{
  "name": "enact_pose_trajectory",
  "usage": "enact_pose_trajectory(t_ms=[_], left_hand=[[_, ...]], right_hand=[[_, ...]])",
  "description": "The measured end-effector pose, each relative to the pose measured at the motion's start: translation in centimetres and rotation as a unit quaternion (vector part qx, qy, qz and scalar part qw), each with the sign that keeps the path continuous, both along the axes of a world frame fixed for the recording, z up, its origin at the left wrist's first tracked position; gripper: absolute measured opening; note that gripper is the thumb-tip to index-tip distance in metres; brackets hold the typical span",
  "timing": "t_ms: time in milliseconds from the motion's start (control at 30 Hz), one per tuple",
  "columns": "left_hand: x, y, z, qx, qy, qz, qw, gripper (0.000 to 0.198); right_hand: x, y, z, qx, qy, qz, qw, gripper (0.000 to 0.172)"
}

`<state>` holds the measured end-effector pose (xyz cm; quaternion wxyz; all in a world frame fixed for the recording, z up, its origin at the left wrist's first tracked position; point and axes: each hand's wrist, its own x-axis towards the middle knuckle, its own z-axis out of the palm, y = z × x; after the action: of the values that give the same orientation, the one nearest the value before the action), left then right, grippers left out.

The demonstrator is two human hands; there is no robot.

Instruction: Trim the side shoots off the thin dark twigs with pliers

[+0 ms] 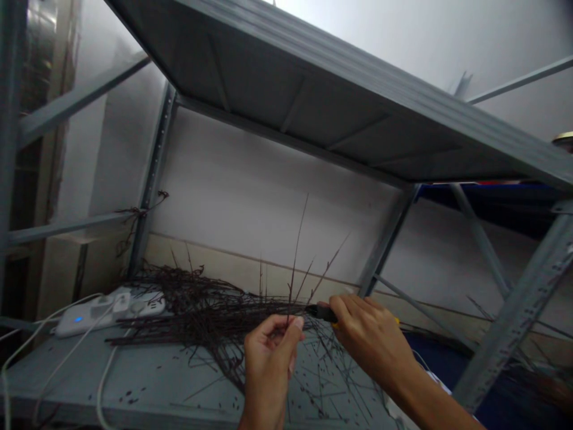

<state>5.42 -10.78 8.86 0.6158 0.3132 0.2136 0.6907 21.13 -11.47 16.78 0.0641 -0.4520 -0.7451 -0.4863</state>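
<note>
the left hand (271, 364) sits low at centre with its grip narrow, thumb and fingers pinched on the end of a bundle of thin dark twigs (210, 313). how many stems pass through the pinch is hidden. the right hand (371, 340) has its grip wrapped closed round a yellow-handled cutter (323, 312), and the black nose of the tool points left and appears to touch the twigs just beside the left hand. the fingers hide most of the handle, and i cannot tell whether a blade is showing.

the bundle lies across a grey steel shelf (54, 382), with a few long stems rising toward the white wall (250, 179). short dark snippets are scattered over the shelf below the hands. a small tangle of twigs (134, 218) clings to the slotted upright (152, 179) at centre left. a white power strip (87, 316) with a blue light lies left of the bundle, and white cables (58, 352) run down over the shelf edge at lower left.

thin stems like these are likely to bend away unless held taut, so a pinch close to the tool's nose should give the firmest control. the left fingertips are best kept clear of the cutting edge, with loose stems kept from crossing it.
</note>
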Motion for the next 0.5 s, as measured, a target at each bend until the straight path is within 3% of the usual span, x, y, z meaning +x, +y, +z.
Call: enact_pose_trajectory(t_ms=[133,233,267,400,500], left_hand=[[0.4,0.6,-0.5,-0.004,-0.002,0.026,1.0,0.042],[0.6,1.3,-1.1,-0.012,0.007,0.04,0.999,0.043],[0.6,1.5,-1.3,-0.007,0.016,0.051,0.999,0.043],[0.6,1.8,-2.2,0.041,0.062,0.122,0.99,0.042],[0.8,1.6,-2.6,0.075,0.089,0.161,0.98,0.037]], right_hand=[[0.4,0.5,-0.2,-0.017,0.043,0.005,0.999,0.018],[0.8,0.7,0.3,-0.003,0.078,-0.032,0.996,0.011],[1.0,0.8,0.7,0.008,0.082,-0.048,0.995,0.006],[1.6,0.9,3.4,0.041,0.066,-0.097,0.992,0.023],[1.7,0.8,5.2,0.038,0.045,-0.115,0.992,0.025]])
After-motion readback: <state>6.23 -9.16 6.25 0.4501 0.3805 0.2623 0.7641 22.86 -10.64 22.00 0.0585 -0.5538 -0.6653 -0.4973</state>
